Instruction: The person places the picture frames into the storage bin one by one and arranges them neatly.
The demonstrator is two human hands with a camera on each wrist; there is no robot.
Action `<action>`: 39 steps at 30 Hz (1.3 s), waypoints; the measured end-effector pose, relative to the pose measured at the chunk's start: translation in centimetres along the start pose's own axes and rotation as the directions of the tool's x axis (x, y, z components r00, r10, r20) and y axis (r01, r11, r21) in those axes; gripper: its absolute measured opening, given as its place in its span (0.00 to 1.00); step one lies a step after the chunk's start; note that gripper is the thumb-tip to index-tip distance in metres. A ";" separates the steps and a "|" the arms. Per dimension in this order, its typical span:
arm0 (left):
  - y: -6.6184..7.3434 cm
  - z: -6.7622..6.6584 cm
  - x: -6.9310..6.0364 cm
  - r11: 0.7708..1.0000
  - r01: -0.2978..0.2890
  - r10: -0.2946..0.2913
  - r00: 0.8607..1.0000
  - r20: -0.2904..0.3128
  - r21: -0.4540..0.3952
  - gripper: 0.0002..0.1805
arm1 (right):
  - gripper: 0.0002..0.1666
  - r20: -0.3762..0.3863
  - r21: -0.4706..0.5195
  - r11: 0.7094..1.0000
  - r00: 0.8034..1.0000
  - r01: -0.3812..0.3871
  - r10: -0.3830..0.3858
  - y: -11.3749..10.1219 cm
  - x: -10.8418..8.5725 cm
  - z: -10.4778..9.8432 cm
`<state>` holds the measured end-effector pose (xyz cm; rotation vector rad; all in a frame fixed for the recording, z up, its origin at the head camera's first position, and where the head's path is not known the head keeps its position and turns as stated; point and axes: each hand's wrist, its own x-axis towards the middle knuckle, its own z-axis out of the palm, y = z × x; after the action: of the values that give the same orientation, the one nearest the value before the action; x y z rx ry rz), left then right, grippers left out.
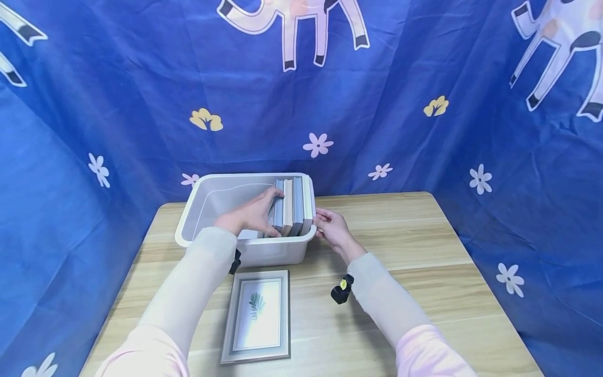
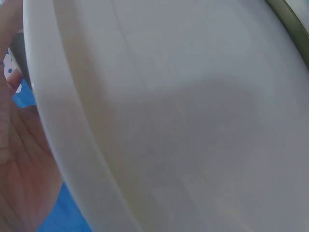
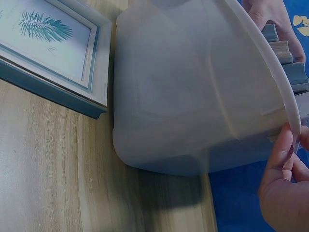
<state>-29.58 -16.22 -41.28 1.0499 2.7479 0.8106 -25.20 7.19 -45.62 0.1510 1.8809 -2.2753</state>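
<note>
A pale plastic bin (image 1: pixel 264 254) stands at the back of the table. Several picture frames (image 1: pixel 298 201) stand on edge in a row against its right end; in the right wrist view, moulded frame edges (image 3: pixel 294 73) rise above the rim. My left hand (image 1: pixel 252 213) reaches into the bin and holds the leftmost frame of the row, thumb at its near end and fingers at its far end. My right hand (image 1: pixel 333 228) pinches the bin's right rim between thumb and fingers. The bin wall (image 2: pixel 193 121) hides most of the left hand's grip in the left wrist view.
Another picture frame (image 1: pixel 259 317) with a green leaf print lies face up on the wooden table (image 1: pixel 377 324), in front of the bin. A blue patterned cloth (image 1: pixel 367 120) hangs behind the table and along both sides.
</note>
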 end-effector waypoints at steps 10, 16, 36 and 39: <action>0.4 -1.4 -0.8 0.996 0.088 -0.088 0.996 0.000 -0.016 0.73 | 0.23 -0.005 -0.001 1.000 1.000 -0.007 0.007 0.0 0.0 -0.1; 0.6 -2.4 -2.1 0.991 0.095 -0.105 0.989 -0.102 -0.094 0.69 | 0.23 -0.009 -0.007 1.000 1.000 -0.009 0.009 0.0 -0.1 0.0; 4.8 -1.2 -8.5 0.940 0.334 -0.306 0.735 -0.605 -0.069 0.42 | 0.22 0.003 0.003 1.000 1.000 0.002 -0.002 0.2 -0.2 -0.1; 5.4 -0.2 -9.1 0.942 0.337 -0.257 0.689 -0.678 -0.015 0.41 | 0.22 0.002 0.000 1.000 1.000 0.002 -0.002 0.1 -0.2 -0.1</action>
<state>-19.51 -18.85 -39.28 0.2910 3.4583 1.1760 -25.02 7.31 -45.75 0.1472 1.8814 -2.2754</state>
